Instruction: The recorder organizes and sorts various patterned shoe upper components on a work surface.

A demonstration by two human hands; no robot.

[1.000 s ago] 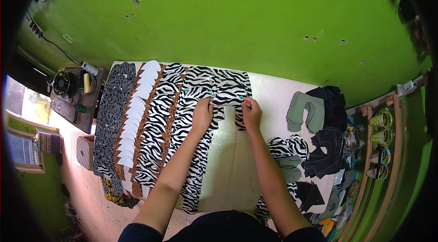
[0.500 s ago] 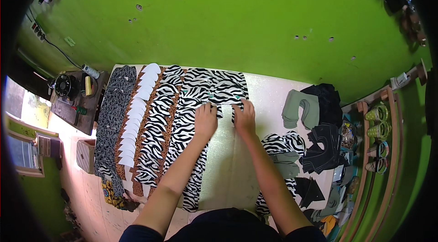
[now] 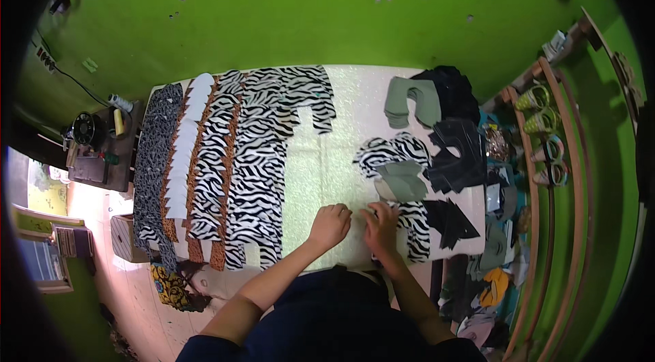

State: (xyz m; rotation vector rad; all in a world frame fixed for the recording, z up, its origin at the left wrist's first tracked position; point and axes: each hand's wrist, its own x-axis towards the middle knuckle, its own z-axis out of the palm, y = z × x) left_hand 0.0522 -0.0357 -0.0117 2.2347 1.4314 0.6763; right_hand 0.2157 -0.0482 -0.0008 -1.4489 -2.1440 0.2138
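Close to the near edge of the table, my left hand (image 3: 331, 227) is closed, its fingers curled and pressed together; whatever they hold, if anything, is hidden. Just right of it, my right hand (image 3: 381, 231) has bent fingers beside a pile of zebra-print cut pieces (image 3: 415, 227); what lies under those fingers I cannot make out. Overlapping zebra-print pieces (image 3: 258, 178) form long rows on the left half. The row's far right end holds a U-shaped zebra piece (image 3: 322, 106). Farther left are a row of white pieces (image 3: 183, 164) and dark grey patterned pieces (image 3: 155, 171).
Stacks of green-grey U-shaped pieces (image 3: 399, 99) and black pieces (image 3: 456, 157) lie at the right of the table (image 3: 321, 178). A wooden rack (image 3: 532, 225) with shoes (image 3: 539, 120) stands along the right wall. A small dark machine table (image 3: 102, 164) is at left.
Both hands have left the zebra rows and come back toward me, to the near edge beside the right-hand zebra pile. The view has shifted too.
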